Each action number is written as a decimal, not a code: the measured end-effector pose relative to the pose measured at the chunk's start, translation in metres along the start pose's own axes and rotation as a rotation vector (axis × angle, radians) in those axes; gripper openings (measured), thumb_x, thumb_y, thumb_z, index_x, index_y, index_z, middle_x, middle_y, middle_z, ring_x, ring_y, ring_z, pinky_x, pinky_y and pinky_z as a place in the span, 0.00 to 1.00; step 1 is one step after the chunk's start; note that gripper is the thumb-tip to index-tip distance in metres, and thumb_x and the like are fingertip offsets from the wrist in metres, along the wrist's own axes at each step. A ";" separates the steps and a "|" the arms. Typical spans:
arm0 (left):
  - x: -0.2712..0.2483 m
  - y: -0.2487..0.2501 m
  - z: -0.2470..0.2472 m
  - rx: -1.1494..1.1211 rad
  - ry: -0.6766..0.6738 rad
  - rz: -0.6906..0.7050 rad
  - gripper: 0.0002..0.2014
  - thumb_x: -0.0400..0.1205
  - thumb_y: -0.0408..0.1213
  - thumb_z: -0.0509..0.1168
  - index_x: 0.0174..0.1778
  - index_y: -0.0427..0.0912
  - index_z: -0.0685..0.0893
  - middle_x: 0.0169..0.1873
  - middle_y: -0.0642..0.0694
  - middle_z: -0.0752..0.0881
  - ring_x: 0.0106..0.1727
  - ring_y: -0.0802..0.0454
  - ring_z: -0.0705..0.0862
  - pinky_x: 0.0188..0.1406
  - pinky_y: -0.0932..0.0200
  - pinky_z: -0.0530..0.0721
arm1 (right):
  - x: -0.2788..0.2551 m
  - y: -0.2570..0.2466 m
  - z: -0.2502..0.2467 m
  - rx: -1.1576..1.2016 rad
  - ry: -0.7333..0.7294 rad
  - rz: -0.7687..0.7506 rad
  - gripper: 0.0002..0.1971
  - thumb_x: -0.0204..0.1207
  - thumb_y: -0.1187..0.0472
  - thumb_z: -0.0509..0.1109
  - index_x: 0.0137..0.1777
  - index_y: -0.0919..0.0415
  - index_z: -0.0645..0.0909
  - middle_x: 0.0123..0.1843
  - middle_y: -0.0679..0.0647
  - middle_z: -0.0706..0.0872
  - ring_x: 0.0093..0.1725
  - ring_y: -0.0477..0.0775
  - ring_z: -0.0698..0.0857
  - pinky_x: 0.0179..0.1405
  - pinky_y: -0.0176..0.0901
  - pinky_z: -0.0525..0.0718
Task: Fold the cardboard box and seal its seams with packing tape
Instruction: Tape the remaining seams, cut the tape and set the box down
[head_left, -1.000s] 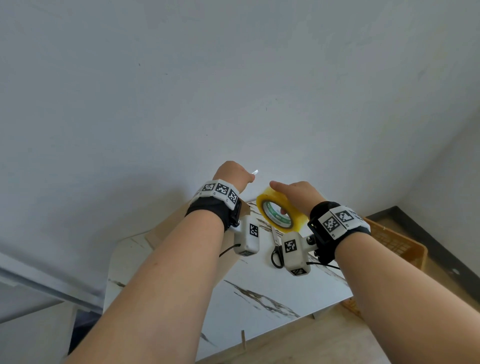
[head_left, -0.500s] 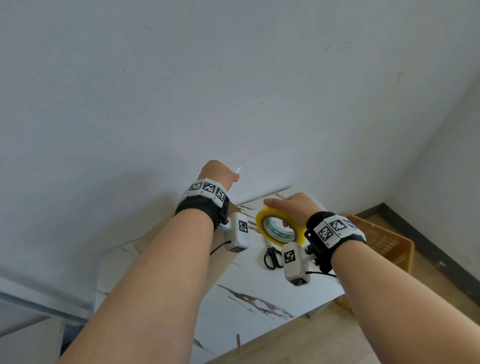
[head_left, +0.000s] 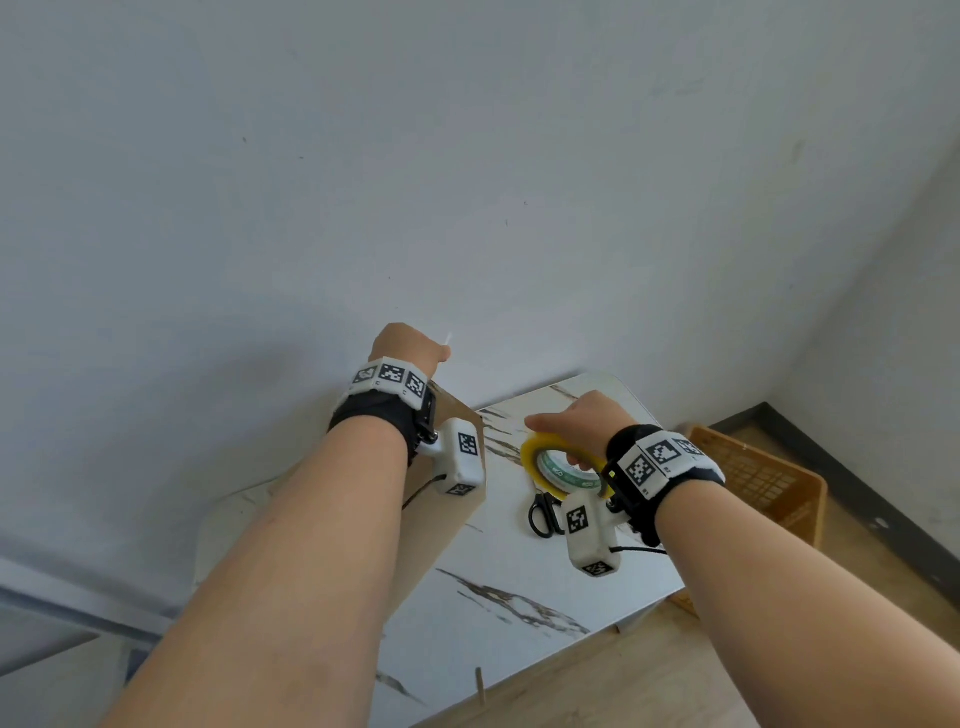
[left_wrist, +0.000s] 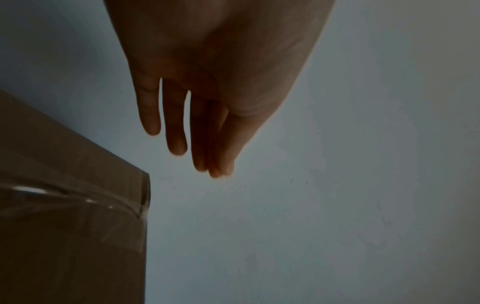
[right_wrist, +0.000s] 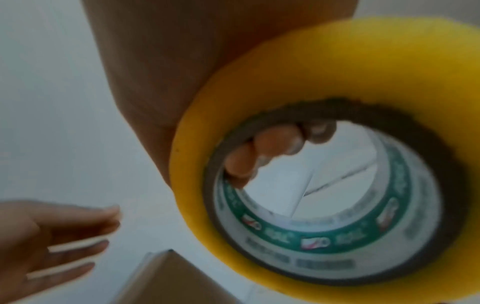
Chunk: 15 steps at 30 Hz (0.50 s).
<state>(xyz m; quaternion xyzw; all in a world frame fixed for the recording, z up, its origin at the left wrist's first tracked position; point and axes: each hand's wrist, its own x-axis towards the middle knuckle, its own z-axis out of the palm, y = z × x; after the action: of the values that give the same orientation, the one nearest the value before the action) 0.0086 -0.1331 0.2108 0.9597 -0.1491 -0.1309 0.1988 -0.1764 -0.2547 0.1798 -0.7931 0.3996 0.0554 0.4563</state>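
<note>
My left hand (head_left: 410, 345) is raised against the wall above the brown cardboard box (head_left: 434, 540). Its fingers (left_wrist: 176, 131) are nearly straight, and thumb and forefinger meet on a thin pale sliver (head_left: 448, 340) that looks like the tape's loose end. Clear tape shines across the box (left_wrist: 72, 226) in the left wrist view. My right hand (head_left: 587, 415) grips the yellow tape roll (head_left: 540, 454) just over the table, right of the box. Its fingers (right_wrist: 259, 152) curl through the core of the roll (right_wrist: 337, 61). A box corner (right_wrist: 168, 277) shows below the roll.
Black scissors (head_left: 543, 517) lie on the white marble-pattern table (head_left: 519, 582), right under the roll. An orange plastic crate (head_left: 769, 478) stands on the wooden floor at the right. A plain wall rises close behind the table.
My right hand has lowered the roll toward the table and tipped it flatter. My left hand has drifted left, still pinching the pale sliver.
</note>
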 end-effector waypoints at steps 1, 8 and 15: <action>0.000 0.000 -0.003 -0.016 0.004 -0.011 0.23 0.78 0.42 0.66 0.22 0.39 0.63 0.22 0.44 0.71 0.25 0.48 0.69 0.25 0.59 0.68 | -0.002 0.000 -0.001 -0.016 0.006 0.001 0.23 0.67 0.39 0.73 0.35 0.62 0.81 0.25 0.55 0.85 0.23 0.54 0.81 0.29 0.40 0.80; 0.012 -0.016 -0.022 -0.106 0.051 -0.088 0.19 0.79 0.41 0.68 0.28 0.31 0.74 0.54 0.31 0.88 0.52 0.36 0.87 0.57 0.47 0.84 | -0.005 -0.014 -0.010 0.205 0.022 -0.048 0.17 0.76 0.47 0.69 0.45 0.62 0.79 0.30 0.56 0.82 0.26 0.53 0.82 0.34 0.42 0.79; 0.029 -0.034 -0.013 -0.172 0.011 -0.147 0.20 0.78 0.41 0.69 0.25 0.41 0.68 0.30 0.45 0.78 0.29 0.48 0.75 0.22 0.62 0.69 | -0.012 -0.033 -0.003 0.075 0.001 -0.102 0.18 0.73 0.48 0.70 0.42 0.66 0.84 0.25 0.57 0.86 0.20 0.52 0.83 0.29 0.38 0.81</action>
<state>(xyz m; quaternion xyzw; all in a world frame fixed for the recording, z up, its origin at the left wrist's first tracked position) 0.0477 -0.1086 0.2027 0.9482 -0.0657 -0.1520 0.2711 -0.1632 -0.2410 0.2092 -0.7949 0.3608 0.0167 0.4875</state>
